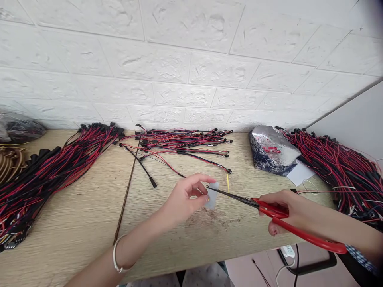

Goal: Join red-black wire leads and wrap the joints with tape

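Near the middle of the table, my left hand pinches a small whitish translucent piece between thumb and fingers. Red-handled scissors are gripped in my right hand, at the right. Their dark blades point left, and the tips overlap the upper part of the whitish piece. Whether the blades touch it is hard to tell. Behind my hands, a thin yellow strip lies on the table.
Red and black cables lie by the wall. Large cable bundles stand at left and right. A patterned bag sits back right, beside white paper. A seam crosses the wooden table.
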Tool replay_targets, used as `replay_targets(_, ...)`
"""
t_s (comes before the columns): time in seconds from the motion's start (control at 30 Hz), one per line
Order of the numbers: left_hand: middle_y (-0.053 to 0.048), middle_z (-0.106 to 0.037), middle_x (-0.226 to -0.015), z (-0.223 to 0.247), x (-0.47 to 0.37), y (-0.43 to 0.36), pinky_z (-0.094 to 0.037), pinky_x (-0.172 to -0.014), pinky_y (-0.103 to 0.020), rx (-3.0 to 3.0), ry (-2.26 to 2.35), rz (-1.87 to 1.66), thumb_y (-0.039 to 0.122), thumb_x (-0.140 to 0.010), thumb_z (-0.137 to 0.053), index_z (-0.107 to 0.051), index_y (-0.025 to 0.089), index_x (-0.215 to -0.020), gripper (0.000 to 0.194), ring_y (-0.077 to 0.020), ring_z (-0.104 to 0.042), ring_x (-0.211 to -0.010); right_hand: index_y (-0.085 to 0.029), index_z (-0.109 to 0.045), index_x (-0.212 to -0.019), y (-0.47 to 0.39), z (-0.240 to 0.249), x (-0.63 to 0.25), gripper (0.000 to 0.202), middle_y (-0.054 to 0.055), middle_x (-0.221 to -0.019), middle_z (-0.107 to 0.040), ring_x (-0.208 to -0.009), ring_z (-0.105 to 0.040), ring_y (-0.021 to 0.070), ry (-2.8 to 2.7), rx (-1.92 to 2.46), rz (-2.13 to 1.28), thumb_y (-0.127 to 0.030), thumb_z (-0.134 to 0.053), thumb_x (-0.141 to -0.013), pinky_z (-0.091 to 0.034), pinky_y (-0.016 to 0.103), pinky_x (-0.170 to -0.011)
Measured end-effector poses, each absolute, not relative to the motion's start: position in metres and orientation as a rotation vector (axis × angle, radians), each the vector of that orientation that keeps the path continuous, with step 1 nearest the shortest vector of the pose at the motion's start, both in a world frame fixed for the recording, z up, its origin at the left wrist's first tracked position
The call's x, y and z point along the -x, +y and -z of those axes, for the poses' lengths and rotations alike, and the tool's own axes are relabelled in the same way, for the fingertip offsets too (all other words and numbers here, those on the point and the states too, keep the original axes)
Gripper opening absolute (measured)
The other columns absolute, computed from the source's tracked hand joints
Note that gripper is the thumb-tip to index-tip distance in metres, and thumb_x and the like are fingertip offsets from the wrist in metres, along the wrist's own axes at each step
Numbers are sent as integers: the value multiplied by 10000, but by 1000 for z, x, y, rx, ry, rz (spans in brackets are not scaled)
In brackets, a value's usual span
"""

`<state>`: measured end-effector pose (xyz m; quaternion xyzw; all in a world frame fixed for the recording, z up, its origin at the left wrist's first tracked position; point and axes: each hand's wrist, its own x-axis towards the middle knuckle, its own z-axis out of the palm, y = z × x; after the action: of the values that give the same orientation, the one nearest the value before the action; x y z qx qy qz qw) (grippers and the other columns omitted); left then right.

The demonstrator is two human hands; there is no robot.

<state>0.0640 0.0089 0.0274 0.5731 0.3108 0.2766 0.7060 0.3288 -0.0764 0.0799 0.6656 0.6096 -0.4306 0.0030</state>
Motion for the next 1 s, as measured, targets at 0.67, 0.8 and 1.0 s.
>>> replay_targets(0.67,5,-554,-748,-32,-65,6,-426,-622,-250,-1285,677,-633,102,-701,-579,-638,187,-1003,319,-121,-535,-687,-196,-475,-625,-72,-86,-325,276,-51,-598,-401,-550,-349,99,1769,-2073,1420,-370,-679,-688,-261,213,-469)
replay_targets(0.8,22,-511,-706,-33,-66,5,-423,-614,-240,-1274,689,-641,96,-700,-582,-639,188,-992,312,-113,-512,-669,-193,-469,-615,-72,-87,-324,336,-50,-589,-382,-547,-326,96,1758,-2062,1437,-441,-678,-698,-254,214,-468)
replay_targets(1.0,5,-552,-760,-32,-65,6,-434,-631,-248,-1299,690,-638,96,-696,-585,-641,184,-1004,325,-115,-521,-682,-193,-477,-568,-69,-88,-325,400,-49,-528,-372,-518,-299,96,1735,-2087,1356,-510,-706,-656,-211,228,-444)
